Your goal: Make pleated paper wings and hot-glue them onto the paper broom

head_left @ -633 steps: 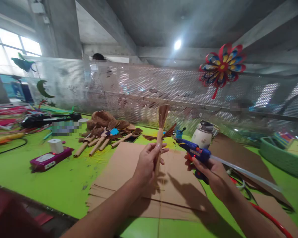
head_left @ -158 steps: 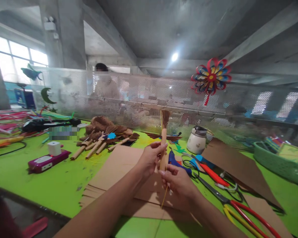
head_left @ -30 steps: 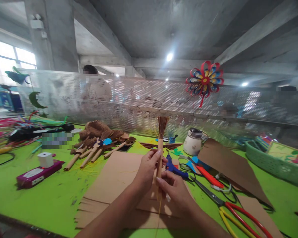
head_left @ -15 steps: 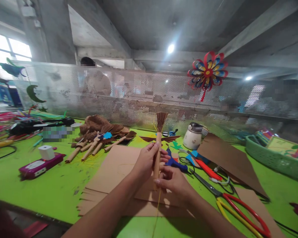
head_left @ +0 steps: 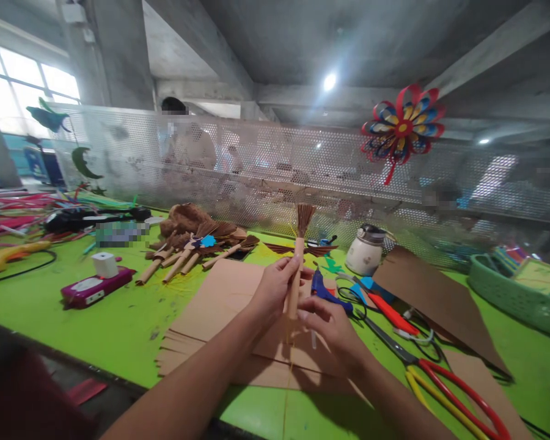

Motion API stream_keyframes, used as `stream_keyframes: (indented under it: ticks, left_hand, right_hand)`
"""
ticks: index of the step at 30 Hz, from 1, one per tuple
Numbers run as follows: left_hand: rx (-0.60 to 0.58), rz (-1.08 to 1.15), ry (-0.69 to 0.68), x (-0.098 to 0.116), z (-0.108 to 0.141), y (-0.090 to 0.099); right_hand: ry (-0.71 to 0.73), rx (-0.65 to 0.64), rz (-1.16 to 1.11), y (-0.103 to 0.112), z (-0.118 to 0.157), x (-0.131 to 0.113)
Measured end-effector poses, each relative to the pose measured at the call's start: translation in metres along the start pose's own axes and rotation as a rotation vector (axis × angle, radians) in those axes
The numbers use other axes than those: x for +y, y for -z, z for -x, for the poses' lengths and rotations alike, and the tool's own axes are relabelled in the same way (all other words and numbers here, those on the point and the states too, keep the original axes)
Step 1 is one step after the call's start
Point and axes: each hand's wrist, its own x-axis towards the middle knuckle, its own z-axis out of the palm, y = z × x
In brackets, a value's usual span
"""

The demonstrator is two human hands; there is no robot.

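Note:
A small paper broom (head_left: pixel 294 287), made of a rolled light-brown tube with a darker fringed head, stands nearly upright above the stacked brown paper. My left hand (head_left: pixel 275 284) is closed around the middle of its tube, thumb in front. At the lower right side of the tube, my right hand (head_left: pixel 332 324) has its thumb and forefinger curled against it; whether they grip firmly is hard to see. A thin yellow string (head_left: pixel 287 379) hangs beneath the tube. Behind the broom, a dark-brown pleated paper piece (head_left: pixel 323 250) spreads to both sides.
Scissors (head_left: pixel 396 348), a blue glue gun (head_left: pixel 323 290) and a red-handled tool (head_left: pixel 392 313) lie at right. Similar brooms (head_left: pixel 178 266) are piled at left, beyond a purple power strip (head_left: pixel 96 290). A pale jug (head_left: pixel 364 253) and green basket (head_left: pixel 508 293) stand farther back.
My right thumb has drawn back from the front of the tube to its right edge. My left hand keeps its hold. The whole view has shifted slightly.

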Motion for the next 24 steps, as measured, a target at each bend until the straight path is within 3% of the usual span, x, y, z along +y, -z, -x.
stream_keyframes:
  ticks: [6, 14, 24]
  left_hand:
    - [-0.058, -0.038, 0.030, 0.001, 0.012, -0.012]
    - [-0.176, 0.034, 0.062, 0.011, 0.018, -0.012]
    - [-0.066, 0.010, 0.047, 0.011, 0.017, -0.012]
  right_hand:
    - [-0.037, -0.004, -0.181, -0.001, -0.004, 0.008]
    - [0.024, -0.031, -0.202, 0.002, -0.002, 0.008]
    - [0.020, 0.012, -0.109, 0.008, -0.003, 0.004]
